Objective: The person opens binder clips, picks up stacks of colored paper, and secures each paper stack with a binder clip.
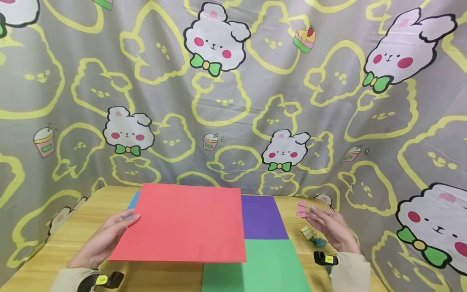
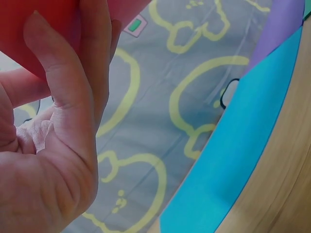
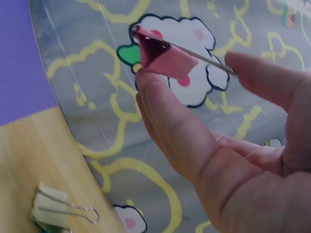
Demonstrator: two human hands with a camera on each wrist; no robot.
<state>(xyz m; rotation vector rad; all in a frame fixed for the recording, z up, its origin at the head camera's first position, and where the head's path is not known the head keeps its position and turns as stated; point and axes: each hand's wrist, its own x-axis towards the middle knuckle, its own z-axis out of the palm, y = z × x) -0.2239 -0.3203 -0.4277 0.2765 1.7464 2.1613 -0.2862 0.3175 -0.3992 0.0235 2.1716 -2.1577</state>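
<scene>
A red sheet [image 1: 182, 223] is held up over the table by my left hand [image 1: 109, 235], thumb on one face and fingers on the other at its left edge. In the left wrist view those fingers [image 2: 68, 92] pinch the sheet's edge. My right hand [image 1: 330, 225] pinches a pink binder clip [image 1: 302, 209] by its wire handles, off to the right. The right wrist view shows the clip's pink body [image 3: 170, 60] beyond the fingertips, one wire handle against the thumb. Beneath the red sheet lie a blue sheet [image 2: 252, 121], a purple sheet [image 1: 262, 217] and a green sheet [image 1: 266, 263], partly covered.
Below my right hand, a pale yellow binder clip [image 1: 307, 232] and a dark teal binder clip [image 1: 319, 242] lie on the wooden table [image 1: 73, 223]. A grey curtain [image 1: 233, 101] with bunny prints hangs right behind the table and along its sides.
</scene>
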